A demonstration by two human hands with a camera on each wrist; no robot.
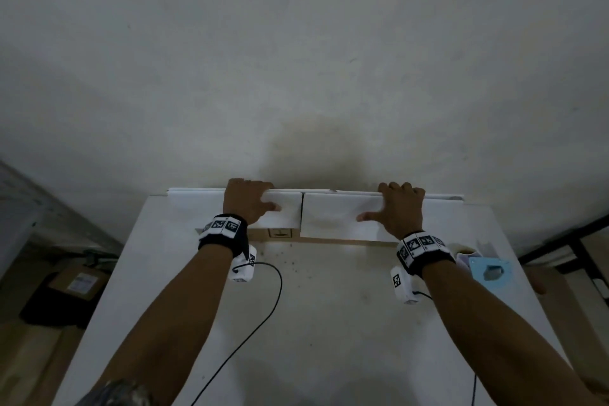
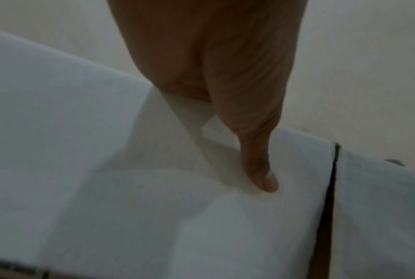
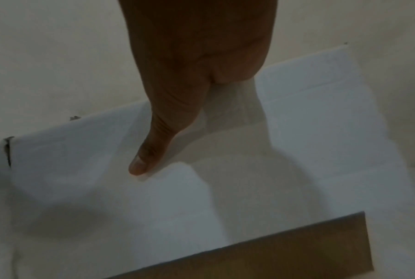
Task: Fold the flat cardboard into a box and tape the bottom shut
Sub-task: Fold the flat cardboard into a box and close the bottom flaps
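The flat cardboard (image 1: 329, 216), white on its flaps with a brown strip (image 1: 329, 241) below, stands at the table's far edge against the wall. A dark slit (image 2: 328, 207) separates its two white flaps. My left hand (image 1: 247, 204) grips the top edge of the left flap (image 2: 106, 151): fingers curled over the back, thumb (image 2: 264, 175) pressed on the front. My right hand (image 1: 400, 208) grips the right flap (image 3: 297, 151) the same way, thumb (image 3: 144, 160) flat on its face. The brown panel (image 3: 273, 254) shows beneath. The fingers behind the flaps are hidden.
A light blue tape dispenser (image 1: 491, 272) and a tape roll (image 1: 466, 254) lie at the table's right edge, just right of my right wrist. A black cable (image 1: 273, 306) trails across the white table (image 1: 329, 323). A brown box (image 1: 77, 283) sits on the floor, left.
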